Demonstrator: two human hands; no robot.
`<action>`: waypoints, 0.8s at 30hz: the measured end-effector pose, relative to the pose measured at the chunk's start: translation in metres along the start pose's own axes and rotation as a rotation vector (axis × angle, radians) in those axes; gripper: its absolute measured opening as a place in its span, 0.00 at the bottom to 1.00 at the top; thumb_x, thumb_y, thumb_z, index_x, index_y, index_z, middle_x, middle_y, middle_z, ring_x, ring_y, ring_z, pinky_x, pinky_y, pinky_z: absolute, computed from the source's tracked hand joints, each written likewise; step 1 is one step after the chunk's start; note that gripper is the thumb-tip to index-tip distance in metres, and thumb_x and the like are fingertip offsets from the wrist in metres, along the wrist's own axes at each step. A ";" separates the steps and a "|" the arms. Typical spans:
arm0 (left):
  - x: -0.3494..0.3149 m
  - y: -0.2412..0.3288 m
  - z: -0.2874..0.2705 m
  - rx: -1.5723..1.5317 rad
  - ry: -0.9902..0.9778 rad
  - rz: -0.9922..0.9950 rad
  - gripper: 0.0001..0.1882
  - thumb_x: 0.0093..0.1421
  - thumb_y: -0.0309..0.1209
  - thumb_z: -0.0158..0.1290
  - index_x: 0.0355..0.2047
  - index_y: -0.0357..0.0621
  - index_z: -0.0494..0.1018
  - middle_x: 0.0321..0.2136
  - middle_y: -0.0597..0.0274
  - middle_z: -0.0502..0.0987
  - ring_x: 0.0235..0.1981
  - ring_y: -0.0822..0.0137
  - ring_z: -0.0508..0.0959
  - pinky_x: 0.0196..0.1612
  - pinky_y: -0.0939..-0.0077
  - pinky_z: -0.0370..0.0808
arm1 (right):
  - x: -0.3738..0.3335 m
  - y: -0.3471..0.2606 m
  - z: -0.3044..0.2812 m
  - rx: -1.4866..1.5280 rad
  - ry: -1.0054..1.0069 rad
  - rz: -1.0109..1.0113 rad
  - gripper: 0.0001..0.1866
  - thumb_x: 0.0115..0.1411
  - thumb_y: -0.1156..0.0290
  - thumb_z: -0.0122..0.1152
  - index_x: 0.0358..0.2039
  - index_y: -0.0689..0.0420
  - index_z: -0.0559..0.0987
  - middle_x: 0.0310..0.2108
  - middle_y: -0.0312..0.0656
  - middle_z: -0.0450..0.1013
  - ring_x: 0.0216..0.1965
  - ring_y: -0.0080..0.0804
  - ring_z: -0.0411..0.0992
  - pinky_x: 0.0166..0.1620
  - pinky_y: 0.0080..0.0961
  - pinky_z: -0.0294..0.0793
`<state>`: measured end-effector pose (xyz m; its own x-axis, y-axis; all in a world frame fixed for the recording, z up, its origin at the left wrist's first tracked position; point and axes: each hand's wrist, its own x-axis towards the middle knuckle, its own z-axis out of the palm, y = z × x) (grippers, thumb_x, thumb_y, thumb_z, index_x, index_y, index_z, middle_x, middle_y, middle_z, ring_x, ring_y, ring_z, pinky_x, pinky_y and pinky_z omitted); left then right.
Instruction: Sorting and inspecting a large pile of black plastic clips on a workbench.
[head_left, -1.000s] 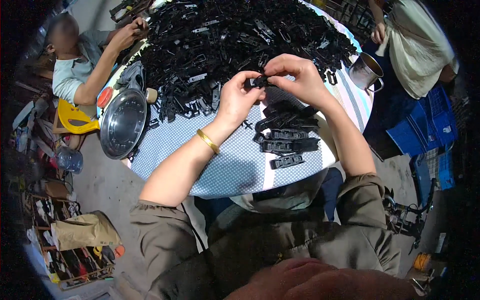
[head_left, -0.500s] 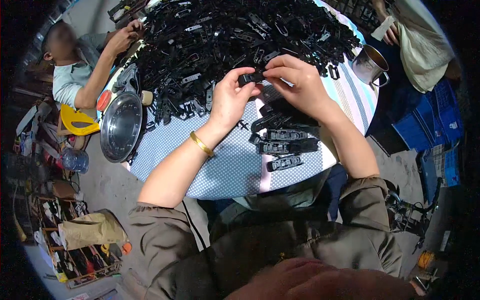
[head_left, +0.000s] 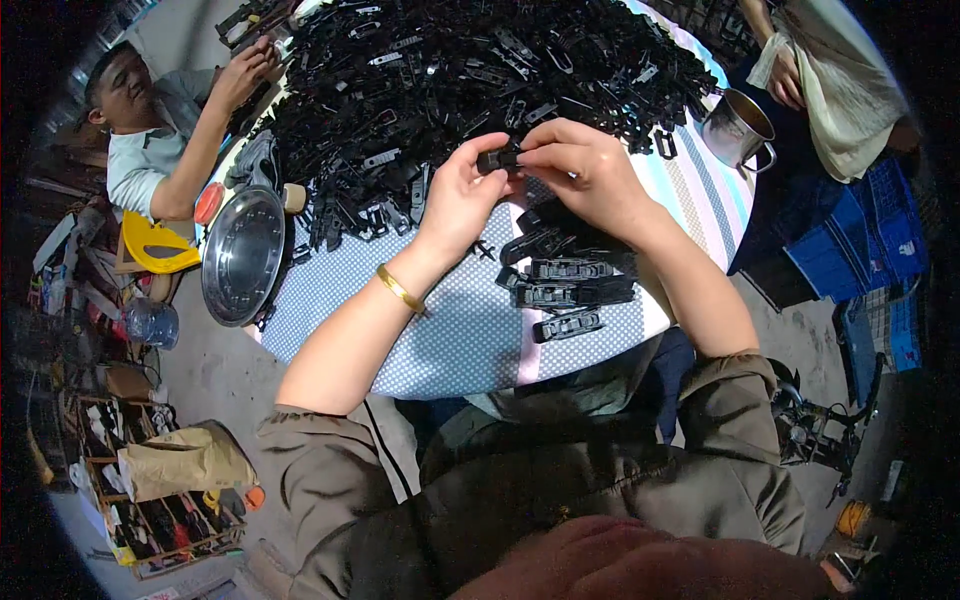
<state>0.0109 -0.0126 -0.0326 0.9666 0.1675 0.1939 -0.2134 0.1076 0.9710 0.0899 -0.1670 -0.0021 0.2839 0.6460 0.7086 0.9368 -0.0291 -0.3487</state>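
Between thumb and fingers of my left hand (head_left: 460, 190) is a small black plastic part (head_left: 496, 160), its far end partly hidden by fingertips. My right hand (head_left: 588, 172) pinches at the right end of that same part, fingers pressed together. Both hands are raised over the near edge of a large heap of black plastic parts (head_left: 440, 75). Below my right hand, several long black parts (head_left: 568, 294) lie in a small stack on the patterned cloth (head_left: 440, 345). A tiny black piece (head_left: 484, 249) rests by my left wrist.
A shiny metal bowl (head_left: 243, 255) stands at the table's left edge, near a red-lidded jar (head_left: 208, 203). At the right edge is a metal mug (head_left: 738, 128). A co-worker (head_left: 150, 140) handles something at the far left; another person's hand (head_left: 786, 80) shows at the upper right.
My right hand has shifted slightly left, its fingers closing nearer to the black part. My left hand stays nearly in place.
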 end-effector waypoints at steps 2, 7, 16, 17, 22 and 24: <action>0.001 0.003 0.001 -0.104 -0.029 -0.056 0.17 0.58 0.25 0.45 0.48 0.35 0.63 0.34 0.58 0.73 0.33 0.74 0.75 0.37 0.85 0.73 | 0.001 0.004 0.000 -0.084 0.058 -0.106 0.09 0.40 0.81 0.63 0.27 0.59 0.78 0.30 0.38 0.73 0.32 0.33 0.72 0.30 0.23 0.72; 0.003 0.010 -0.003 -0.328 -0.101 -0.151 0.17 0.61 0.29 0.43 0.49 0.36 0.62 0.37 0.58 0.72 0.36 0.70 0.74 0.43 0.79 0.73 | 0.002 0.006 0.000 -0.204 0.134 -0.160 0.10 0.39 0.77 0.64 0.26 0.54 0.79 0.30 0.34 0.74 0.36 0.33 0.70 0.37 0.27 0.69; 0.005 0.019 -0.006 -0.400 -0.103 -0.111 0.20 0.61 0.28 0.41 0.52 0.33 0.57 0.39 0.52 0.71 0.39 0.63 0.75 0.42 0.75 0.74 | 0.005 0.011 -0.004 0.148 0.218 0.018 0.14 0.46 0.73 0.60 0.36 0.56 0.77 0.41 0.40 0.72 0.37 0.30 0.72 0.39 0.25 0.71; 0.004 0.020 -0.007 -0.344 -0.067 -0.116 0.20 0.61 0.28 0.41 0.52 0.33 0.57 0.39 0.51 0.71 0.39 0.62 0.75 0.42 0.74 0.74 | 0.006 0.017 -0.015 0.127 0.231 0.244 0.13 0.50 0.72 0.58 0.38 0.61 0.76 0.39 0.43 0.73 0.32 0.27 0.73 0.35 0.19 0.72; 0.002 0.017 -0.003 -0.267 -0.046 -0.168 0.19 0.62 0.29 0.38 0.52 0.31 0.56 0.39 0.49 0.70 0.40 0.59 0.75 0.42 0.73 0.75 | -0.007 0.054 -0.056 -0.521 -0.169 0.674 0.21 0.48 0.51 0.60 0.21 0.60 0.76 0.19 0.46 0.72 0.22 0.41 0.71 0.28 0.32 0.69; 0.000 0.015 -0.002 -0.277 -0.047 -0.178 0.19 0.62 0.28 0.36 0.52 0.31 0.56 0.40 0.48 0.69 0.41 0.58 0.74 0.43 0.72 0.74 | -0.007 0.057 -0.054 -0.670 -0.421 0.762 0.19 0.46 0.54 0.61 0.23 0.60 0.76 0.21 0.47 0.73 0.27 0.42 0.72 0.31 0.35 0.70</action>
<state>0.0077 -0.0095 -0.0186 0.9963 0.0778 0.0366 -0.0645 0.3950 0.9164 0.1521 -0.2139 0.0062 0.8620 0.4876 0.1384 0.5028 -0.8572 -0.1118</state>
